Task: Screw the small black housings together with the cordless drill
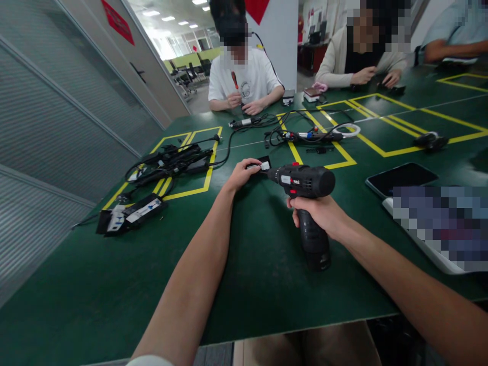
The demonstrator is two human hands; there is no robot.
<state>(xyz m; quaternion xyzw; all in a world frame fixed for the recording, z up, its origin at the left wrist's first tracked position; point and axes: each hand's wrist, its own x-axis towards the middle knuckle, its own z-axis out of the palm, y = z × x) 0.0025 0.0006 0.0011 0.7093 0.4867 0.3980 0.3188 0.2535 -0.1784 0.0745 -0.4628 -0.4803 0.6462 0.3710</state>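
Slats of a grey partition (57,101) fill the far left, beside the green table (114,284). Next come flat black pieces bearing white labels (131,216), lying near the table's left edge, and just beyond them a tangled bundle of black cables (171,165), spread over rectangles of yellow tape (186,193). Right of these, the person's left hand (244,174) rests palm down, its fingers on a small black piece with a white part (264,165), which lies on the table around the middle; whether that grip pinches the piece or only presses it cannot be told. Beyond, a co-worker in a white T-shirt holds a red-handled screwdriver (234,80) upright. The black cordless drill with red accents (301,180) points its nose at the small piece; whether its bit touches is too small to tell. Its handle is wrapped by the right hand (316,211), that grip closed firmly around it below the motor body. Behind the drill lie slim tools with black cords (305,136) and a white ring-shaped loop (351,130). Farther right sits a co-worker in a pale cardigan, and nearer, a black-screened phone (402,179) lies just beside a flat, white-edged object (427,254), its surface blurred out.
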